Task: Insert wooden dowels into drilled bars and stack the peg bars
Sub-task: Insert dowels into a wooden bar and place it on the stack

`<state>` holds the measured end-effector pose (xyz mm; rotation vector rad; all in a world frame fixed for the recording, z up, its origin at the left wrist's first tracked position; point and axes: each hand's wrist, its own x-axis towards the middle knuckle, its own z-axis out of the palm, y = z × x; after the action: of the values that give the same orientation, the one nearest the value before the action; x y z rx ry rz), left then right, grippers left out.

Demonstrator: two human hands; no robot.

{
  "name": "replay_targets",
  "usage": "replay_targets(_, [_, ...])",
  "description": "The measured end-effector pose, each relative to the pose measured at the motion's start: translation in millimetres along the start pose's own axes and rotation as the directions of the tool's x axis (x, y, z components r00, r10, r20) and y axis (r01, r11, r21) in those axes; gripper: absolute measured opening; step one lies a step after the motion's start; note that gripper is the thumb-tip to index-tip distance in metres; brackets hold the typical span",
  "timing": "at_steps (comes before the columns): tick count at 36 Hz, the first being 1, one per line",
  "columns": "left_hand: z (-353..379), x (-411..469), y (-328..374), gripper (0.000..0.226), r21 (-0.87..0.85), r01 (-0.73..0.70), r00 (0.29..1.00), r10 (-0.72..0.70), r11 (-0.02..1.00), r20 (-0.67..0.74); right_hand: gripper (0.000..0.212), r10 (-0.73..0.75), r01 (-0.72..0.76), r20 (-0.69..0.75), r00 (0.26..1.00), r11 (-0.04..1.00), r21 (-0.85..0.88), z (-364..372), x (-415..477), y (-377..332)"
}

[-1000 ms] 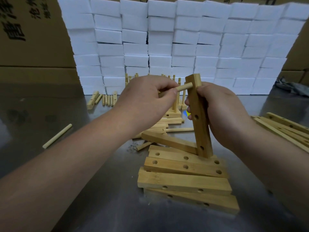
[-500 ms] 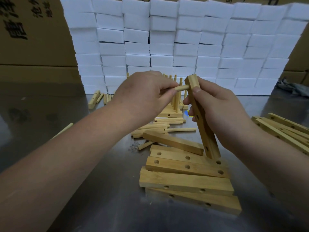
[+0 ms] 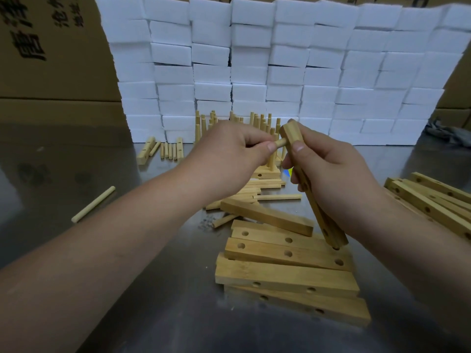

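At the centre of a steel table [image 3: 165,314], a person's left hand [image 3: 229,159] pinches a short wooden dowel [image 3: 279,143] between thumb and curled fingers. Its tip meets the top hole of a drilled bar [image 3: 328,228], which the right hand [image 3: 341,182] grips near upright, lower end seemingly resting on loose bars [image 3: 285,275] at 6 o'clock. Seating it well likely means holding the dowel square to the bar's face and pushing straight while the right hand braces; finished peg bars [image 3: 265,174] stand at 12 o'clock.
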<state>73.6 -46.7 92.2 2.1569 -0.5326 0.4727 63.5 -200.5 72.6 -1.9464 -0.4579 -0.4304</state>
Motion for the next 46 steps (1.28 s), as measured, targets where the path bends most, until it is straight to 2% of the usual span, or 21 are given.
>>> replay_targets(2, [-2.4,1.1,-1.1,0.030,-0.082,0.088,0.995,-0.084,0.993,0.050,0.027,0.000,0.000,0.009,1.000,1.000,-0.002,0.8,-1.0,-0.2])
replay_targets(4, [-4.5,3.2,-0.5,0.023,-0.179,0.175,0.982,-0.158,0.968,0.108,0.027,-0.008,0.008,0.013,1.000,1.000,-0.003,1.4,-1.1,-1.6])
replay_targets(6, [-5.9,5.2,0.4,0.026,-0.225,0.203,0.977,-0.181,0.953,0.115,0.026,-0.020,0.020,0.008,1.000,1.000,0.002,0.4,0.4,-4.7])
replay_targets(9, [-10.6,8.1,2.7,0.026,-0.207,0.150,0.989,-0.145,0.967,0.039,0.022,-0.010,0.008,0.026,1.000,0.998,0.056,-4.6,3.2,-9.9])
replay_targets(14, [-29.1,17.3,-3.0,0.019,-0.315,0.180,0.973,-0.216,0.932,-0.084,0.046,0.053,-0.054,0.051,0.997,0.998,0.024,-6.8,4.0,-7.4])
replay_targets(18, [-36.0,21.8,-12.7,0.016,-0.359,0.228,0.943,-0.296,0.905,-0.150,0.030,0.085,-0.081,0.063,0.994,0.995,-0.067,-3.7,4.6,-3.1])
replay_targets(21, [-35.5,26.0,-20.8,0.024,-0.275,0.246,0.930,-0.306,0.929,-0.203,0.027,0.143,-0.143,0.040,0.989,0.990,0.003,0.4,5.9,1.4])
replay_targets(24, [-39.8,28.2,-31.2,0.030,-0.005,0.254,0.905,-0.240,0.967,-0.351,0.027,0.245,-0.239,-0.052,0.968,0.966,0.096,-1.5,10.1,7.7])
replay_targets(26, [-40.9,27.7,-37.8,0.030,0.181,0.250,0.935,-0.188,0.951,-0.300,0.027,0.312,-0.294,-0.106,0.944,0.943,0.156,-4.0,13.3,11.2])
replay_targets(28, [-34.9,26.5,-42.2,0.024,0.364,0.253,0.966,-0.209,0.896,-0.154,0.025,0.375,-0.342,-0.125,0.919,0.913,0.224,-4.9,15.4,13.5])
replay_targets(30, [-24.6,26.6,-49.7,0.018,0.519,0.197,0.975,-0.221,0.832,-0.016,0.021,0.418,-0.374,-0.117,0.901,0.884,0.282,-4.0,16.4,14.6])
replay_targets(33, [-9.1,25.6,-71.1,0.023,0.635,0.142,0.956,-0.271,0.759,0.110,0.020,0.441,-0.391,-0.105,0.891,0.865,0.314,-2.2,16.6,15.1])
replay_targets(36, [3.3,20.8,-97.4,0.031,0.601,0.192,0.912,-0.367,0.776,0.182,0.022,0.440,-0.390,-0.105,0.892,0.865,0.315,-0.4,16.1,15.4])
replay_targets(38, [9.9,16.1,-109.8,0.035,0.478,0.248,0.880,-0.403,0.842,0.252,0.023,0.444,-0.394,-0.097,0.891,0.861,0.322,1.1,15.9,15.6])
replay_targets(41, [15.5,11.1,-119.7,0.036,0.322,0.270,0.865,-0.376,0.907,0.332,0.027,0.450,-0.404,-0.085,0.889,0.857,0.319,2.8,15.6,15.9])
replay_targets(46, [18.6,12.2,-123.5,0.032,0.319,0.272,0.907,-0.353,0.908,0.230,0.029,0.448,-0.406,-0.073,0.891,0.858,0.313,3.8,13.9,16.6])
